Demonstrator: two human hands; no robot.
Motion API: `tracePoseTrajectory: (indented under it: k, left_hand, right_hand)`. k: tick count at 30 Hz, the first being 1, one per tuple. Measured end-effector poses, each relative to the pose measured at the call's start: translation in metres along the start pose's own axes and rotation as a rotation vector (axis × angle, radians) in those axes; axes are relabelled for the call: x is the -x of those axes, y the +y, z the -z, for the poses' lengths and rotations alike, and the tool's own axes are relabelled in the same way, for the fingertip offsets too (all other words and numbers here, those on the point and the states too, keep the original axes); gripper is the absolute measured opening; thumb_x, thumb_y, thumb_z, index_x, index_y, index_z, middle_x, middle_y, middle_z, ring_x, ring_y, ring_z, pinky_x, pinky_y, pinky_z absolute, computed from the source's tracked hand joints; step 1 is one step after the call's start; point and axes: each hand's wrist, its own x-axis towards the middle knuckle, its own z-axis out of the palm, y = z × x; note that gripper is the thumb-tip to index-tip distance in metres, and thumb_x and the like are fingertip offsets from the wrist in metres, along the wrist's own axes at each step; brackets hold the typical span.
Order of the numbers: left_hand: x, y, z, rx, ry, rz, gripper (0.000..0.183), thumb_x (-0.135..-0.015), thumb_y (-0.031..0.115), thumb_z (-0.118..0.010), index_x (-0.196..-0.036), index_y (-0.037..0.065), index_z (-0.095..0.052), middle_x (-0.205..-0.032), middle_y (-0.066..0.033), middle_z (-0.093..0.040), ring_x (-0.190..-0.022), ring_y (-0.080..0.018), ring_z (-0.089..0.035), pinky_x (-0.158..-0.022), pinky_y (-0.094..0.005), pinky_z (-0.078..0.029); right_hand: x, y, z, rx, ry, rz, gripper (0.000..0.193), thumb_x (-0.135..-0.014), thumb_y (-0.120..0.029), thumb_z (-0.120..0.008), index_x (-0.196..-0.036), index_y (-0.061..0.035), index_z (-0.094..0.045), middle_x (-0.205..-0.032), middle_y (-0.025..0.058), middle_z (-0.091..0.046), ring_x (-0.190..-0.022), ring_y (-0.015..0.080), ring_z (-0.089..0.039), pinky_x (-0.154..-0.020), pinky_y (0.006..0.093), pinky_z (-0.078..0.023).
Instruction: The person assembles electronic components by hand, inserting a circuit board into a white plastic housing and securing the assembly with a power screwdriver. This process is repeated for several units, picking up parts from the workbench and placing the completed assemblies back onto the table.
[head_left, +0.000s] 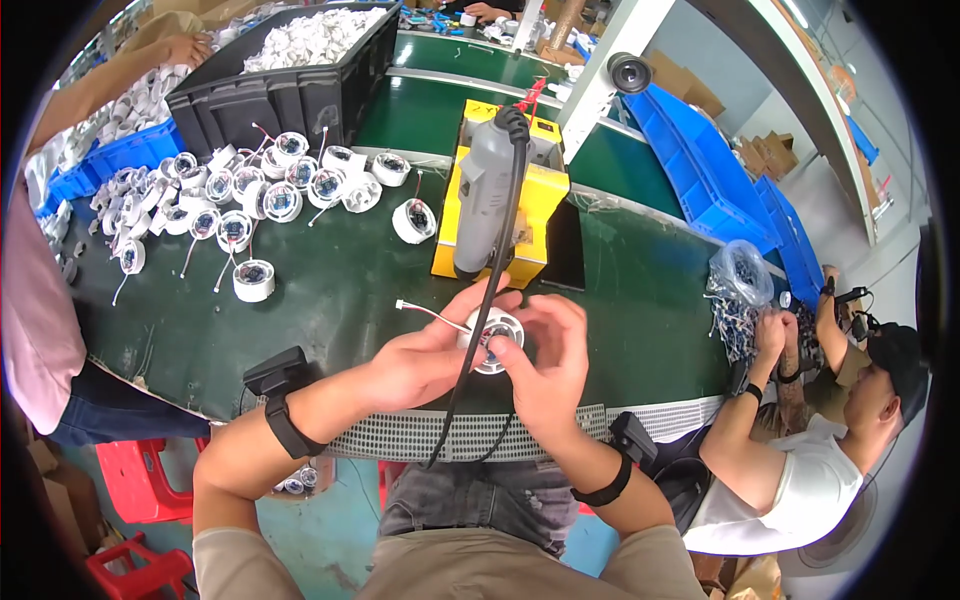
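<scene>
A round white plastic housing [508,327] with a small circuit board inside is between my hands, above the near edge of the green bench. My left hand [425,358] grips its left side, and a thin wire lead [430,313] with a white plug sticks out past those fingers. On the other side my right hand [552,368] is closed round the rim, its thumb over the open face. Just beyond stands a grey electric screwdriver [487,190] in a yellow stand [540,200]. Its black cable hangs in front of the housing and hides part of it.
Many similar housings [283,202] lie heaped at the left, before a black crate [275,105] of white parts. A co-worker's arm [105,85] reaches in there. Blue bins [690,160], a bag [741,272] and bundled wires [733,325] are at the right, beside another seated person [780,470].
</scene>
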Motion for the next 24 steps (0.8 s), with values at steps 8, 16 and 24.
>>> tracePoseTrajectory:
  k: [8,16,24]
  left_hand:
    - [-0.004,0.005,0.014,-0.638,0.36,0.221,0.041,-0.096,0.01,-0.055,-0.135,0.0,-0.046,-0.106,-0.0074,-0.064,-0.089,-0.0125,-0.063,-0.078,-0.0274,-0.056]
    - [-0.001,0.003,0.022,-0.684,0.522,0.233,0.037,-0.092,0.009,-0.051,-0.125,-0.007,-0.052,-0.097,-0.0123,-0.067,-0.081,-0.0162,-0.068,-0.068,-0.0291,-0.06]
    - [-0.006,0.01,0.02,-0.745,0.638,0.301,0.036,-0.096,0.007,-0.049,-0.129,-0.006,-0.049,-0.109,-0.0118,-0.062,-0.092,-0.0168,-0.065,-0.072,-0.0288,-0.061]
  right_hand:
    - [-0.023,0.004,0.01,0.253,-0.412,-0.135,0.015,-0.08,0.005,-0.067,-0.095,0.0026,-0.066,-0.099,0.0106,-0.062,-0.094,0.0194,-0.062,-0.081,0.0304,-0.051]
    - [-0.07,0.018,-0.064,0.174,-0.291,-0.064,0.066,-0.078,-0.004,-0.075,-0.132,0.0026,-0.038,-0.108,0.0138,-0.063,-0.099,0.0207,-0.064,-0.086,0.0338,-0.051]
    - [-0.122,-0.001,-0.059,-0.226,0.095,0.071,0.05,-0.095,-0.016,-0.054,-0.134,0.0006,-0.028,-0.063,0.0059,-0.049,-0.046,0.0148,-0.049,-0.045,0.0285,-0.043]
